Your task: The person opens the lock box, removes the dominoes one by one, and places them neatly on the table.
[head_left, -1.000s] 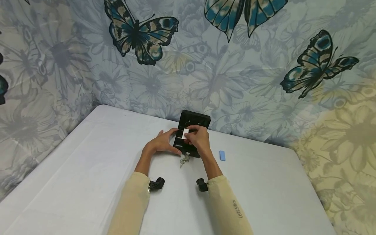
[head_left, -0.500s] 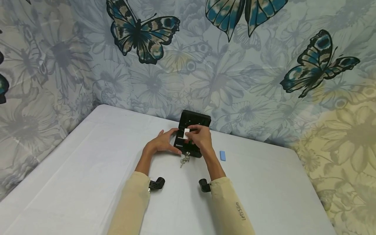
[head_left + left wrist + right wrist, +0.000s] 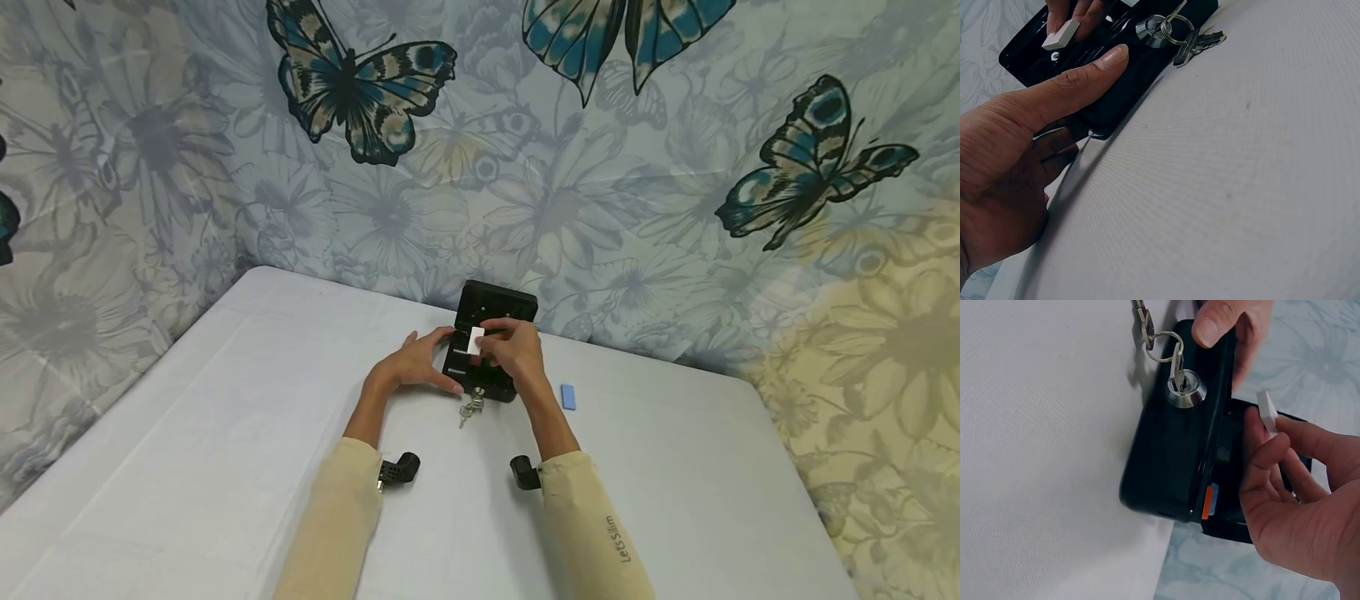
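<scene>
1 set keys (image 3: 472, 408) at blk box (image 3: 1160, 450) lock (image 3: 1186, 389); blue block (image 3: 568, 397) on desk (image 3: 660, 483), R of box; L hand (image 3: 411, 364), fingers clamped on box; R hand (image 3: 517, 350), fingers pinching wht block (image 3: 476, 338) over box; raised lid (image 3: 498, 297), rear.

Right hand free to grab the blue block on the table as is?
Probably not: the right hand pinches the white block at the open box. Otherwise the way looks free; the blue block lies nearby, uncovered.
</scene>
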Demonstrator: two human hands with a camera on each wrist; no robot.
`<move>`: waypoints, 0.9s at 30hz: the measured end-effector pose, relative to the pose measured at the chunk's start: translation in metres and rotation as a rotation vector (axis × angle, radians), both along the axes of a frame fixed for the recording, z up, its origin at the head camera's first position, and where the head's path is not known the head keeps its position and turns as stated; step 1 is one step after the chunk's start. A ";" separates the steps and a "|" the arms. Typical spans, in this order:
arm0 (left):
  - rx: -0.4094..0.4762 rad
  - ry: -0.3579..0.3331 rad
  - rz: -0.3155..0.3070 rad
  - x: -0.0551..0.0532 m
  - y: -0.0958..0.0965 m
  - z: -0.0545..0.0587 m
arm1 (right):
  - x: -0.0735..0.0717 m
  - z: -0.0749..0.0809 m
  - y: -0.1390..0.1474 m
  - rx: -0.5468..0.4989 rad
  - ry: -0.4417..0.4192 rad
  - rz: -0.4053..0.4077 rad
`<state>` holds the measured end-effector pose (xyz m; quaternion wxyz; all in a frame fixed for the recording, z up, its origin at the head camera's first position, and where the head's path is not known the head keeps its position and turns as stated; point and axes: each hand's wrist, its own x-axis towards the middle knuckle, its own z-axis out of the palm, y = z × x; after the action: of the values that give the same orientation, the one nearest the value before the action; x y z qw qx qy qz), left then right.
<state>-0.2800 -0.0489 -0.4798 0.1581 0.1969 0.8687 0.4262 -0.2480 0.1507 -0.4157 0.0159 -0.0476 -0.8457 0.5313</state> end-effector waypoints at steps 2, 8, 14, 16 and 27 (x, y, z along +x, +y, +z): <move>0.003 -0.006 0.001 0.001 0.000 0.001 | 0.000 0.001 0.000 -0.008 -0.005 0.001; 0.018 0.009 0.000 -0.001 0.000 0.000 | -0.001 0.002 0.002 -0.022 -0.015 -0.003; 0.020 0.000 -0.003 -0.003 0.000 -0.001 | 0.001 0.002 0.004 -0.023 -0.027 0.003; 0.018 0.000 -0.004 -0.003 0.001 -0.001 | 0.001 0.003 0.005 -0.024 -0.027 0.003; 0.022 0.002 -0.002 0.000 0.001 -0.001 | 0.004 0.005 0.010 -0.025 -0.032 -0.004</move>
<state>-0.2795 -0.0478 -0.4810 0.1556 0.1998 0.8639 0.4353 -0.2440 0.1603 -0.4107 0.0030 -0.0580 -0.8389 0.5411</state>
